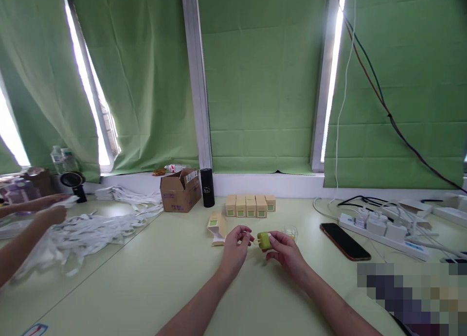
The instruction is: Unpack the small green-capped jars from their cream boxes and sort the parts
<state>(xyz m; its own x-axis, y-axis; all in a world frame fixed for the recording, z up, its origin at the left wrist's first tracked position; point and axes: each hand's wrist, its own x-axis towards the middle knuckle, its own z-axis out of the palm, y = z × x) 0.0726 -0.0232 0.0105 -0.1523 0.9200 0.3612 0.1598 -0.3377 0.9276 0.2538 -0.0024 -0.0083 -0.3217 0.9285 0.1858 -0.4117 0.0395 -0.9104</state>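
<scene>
Far left: a co-worker's two hands [54, 207] reach in over a heap of white straps [91, 229] spread across the pale green table [146, 287]; a small black fan [73, 183] and plastic bottles [60, 158] sit behind them by the window. Further right, near the sill, an open brown cardboard box [180, 191] w/ a black cylinder flask [207, 187] just beside it. Center back: a row of small tan boxes w/ green labels [250, 205], side by side, and one opened box of the same kind [216, 228] lying tilted in front of the row. Person's left hand [235, 248] comes in from bottom center, forearm angled up and right, fingers curled w/ thumb and forefinger pinched on a thin pale loop or tab at the left end of a small green item [263, 240]. Right hand [286, 252] enters from bottom right, forearm angled up and left, fingers part closed around the green item's right side, gripping it just above the table, approx. in front of the box row. Exactly what the item is: can't tell. A small clear piece [292, 233] sits just behind the right hand. Right of that, a dark phone [345, 241] lies flat, then a white power strip [383, 231] w/ several plugs and cables.
</scene>
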